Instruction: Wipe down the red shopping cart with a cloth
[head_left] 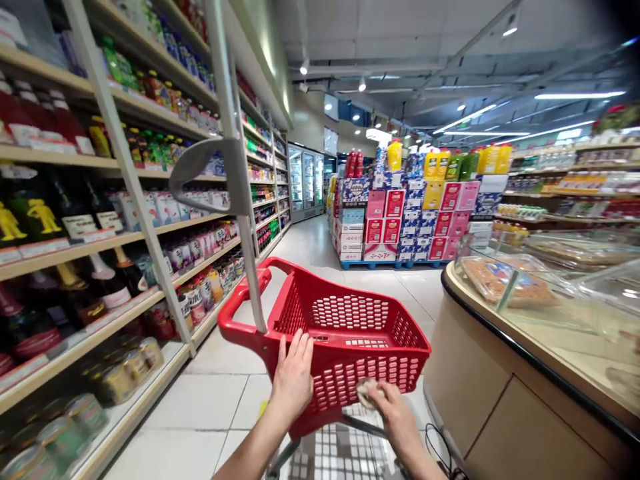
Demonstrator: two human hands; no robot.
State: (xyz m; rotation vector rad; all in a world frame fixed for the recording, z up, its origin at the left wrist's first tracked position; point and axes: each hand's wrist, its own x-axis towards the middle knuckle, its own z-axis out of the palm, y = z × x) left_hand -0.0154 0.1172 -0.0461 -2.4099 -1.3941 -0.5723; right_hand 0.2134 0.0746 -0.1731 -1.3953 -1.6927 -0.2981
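Observation:
A red plastic shopping cart (345,343) with a perforated basket stands in front of me, turned sideways. My left hand (294,373) grips the basket's near rim, its fingertips hooked over the top edge beside the upright metal pole (243,253). Lower and to the right, my right hand (393,407) pinches a crumpled beige cloth (367,393) against the perforated near side of the basket. A grey plastic loop (207,175) is fixed on the pole above the cart's handle (235,320).
Shelves (115,297) of bottles and cans run along the left. Stacked drink cartons (395,223) stand on blue pallets (370,265) ahead. On the right is a curved glass-topped counter (480,393) with packaged food (507,280); black cables (440,447) hang by its base.

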